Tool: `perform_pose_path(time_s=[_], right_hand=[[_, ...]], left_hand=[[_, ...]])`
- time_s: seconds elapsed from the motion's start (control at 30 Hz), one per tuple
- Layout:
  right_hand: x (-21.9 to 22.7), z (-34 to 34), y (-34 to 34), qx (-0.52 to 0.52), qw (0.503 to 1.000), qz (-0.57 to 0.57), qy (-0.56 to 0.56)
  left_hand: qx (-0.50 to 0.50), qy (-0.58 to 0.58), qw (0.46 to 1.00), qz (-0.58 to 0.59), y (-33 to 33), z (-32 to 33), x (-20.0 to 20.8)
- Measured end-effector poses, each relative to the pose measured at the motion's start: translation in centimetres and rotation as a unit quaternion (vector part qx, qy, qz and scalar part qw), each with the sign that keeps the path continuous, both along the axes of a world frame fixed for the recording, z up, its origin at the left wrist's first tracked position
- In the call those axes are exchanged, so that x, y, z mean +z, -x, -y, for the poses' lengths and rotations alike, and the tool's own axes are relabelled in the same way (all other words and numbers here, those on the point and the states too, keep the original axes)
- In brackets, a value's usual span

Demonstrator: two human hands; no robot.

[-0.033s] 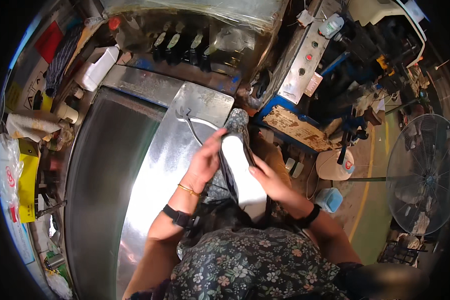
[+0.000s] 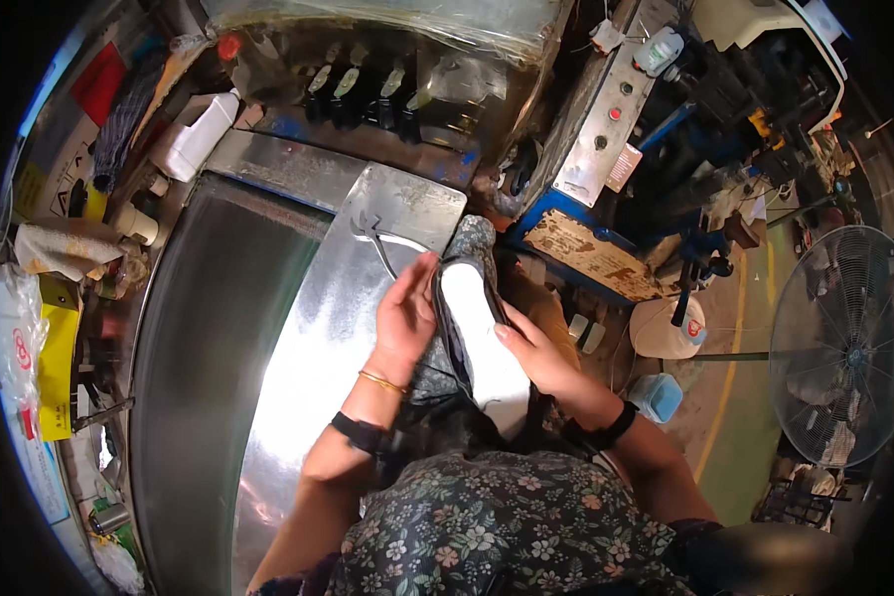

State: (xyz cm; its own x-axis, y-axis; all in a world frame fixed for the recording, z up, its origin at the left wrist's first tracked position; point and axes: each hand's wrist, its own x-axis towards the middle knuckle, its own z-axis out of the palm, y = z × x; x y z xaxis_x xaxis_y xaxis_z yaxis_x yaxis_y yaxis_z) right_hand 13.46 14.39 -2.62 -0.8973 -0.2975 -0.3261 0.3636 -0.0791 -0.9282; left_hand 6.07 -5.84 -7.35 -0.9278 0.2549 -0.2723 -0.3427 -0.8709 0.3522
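Note:
A shoe point(image 2: 484, 343) lies sole side up in front of my body, its bottom a smooth white surface with a dark upper showing around the edges. My right hand point(image 2: 538, 356) grips its right side, thumb along the white edge and the other fingers mostly hidden beneath. On the opposite side my left hand point(image 2: 407, 316) is upright, its fingers stretched out beside the dark upper near the far end. Whether those fingertips touch the upper, I cannot tell. Under the shoe's far end is a grey patterned cloth point(image 2: 474, 236).
To the left, a shiny metal table point(image 2: 308, 328) borders a dark conveyor belt point(image 2: 219, 348). Dark shoe-like pieces point(image 2: 346, 89) hang at the back. A control panel point(image 2: 606, 114) with buttons stands at back right; a large fan point(image 2: 849, 348), jug point(image 2: 666, 328) and blue container point(image 2: 656, 397) are right.
My left hand has drawn slightly left, its fingertips shifting away from the white surface's far end. My right hand keeps its hold, and the shoe is almost in the same place.

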Motion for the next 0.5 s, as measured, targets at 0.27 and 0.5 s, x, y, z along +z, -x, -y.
perform_pose_path(time_s=[0.27, 0.5], right_hand=[[1.3, 5.3, -0.2, -0.061, 0.961, -0.071, -0.26], [-2.5, 3.6, -1.3, -0.097, 0.98, -0.129, -0.12]], left_hand=[[-0.204, 0.874, 0.435, -0.073, -1.3, -2.9, 9.0], [-0.194, 0.694, 0.678, -0.143, -9.2, 0.1, 2.7]])
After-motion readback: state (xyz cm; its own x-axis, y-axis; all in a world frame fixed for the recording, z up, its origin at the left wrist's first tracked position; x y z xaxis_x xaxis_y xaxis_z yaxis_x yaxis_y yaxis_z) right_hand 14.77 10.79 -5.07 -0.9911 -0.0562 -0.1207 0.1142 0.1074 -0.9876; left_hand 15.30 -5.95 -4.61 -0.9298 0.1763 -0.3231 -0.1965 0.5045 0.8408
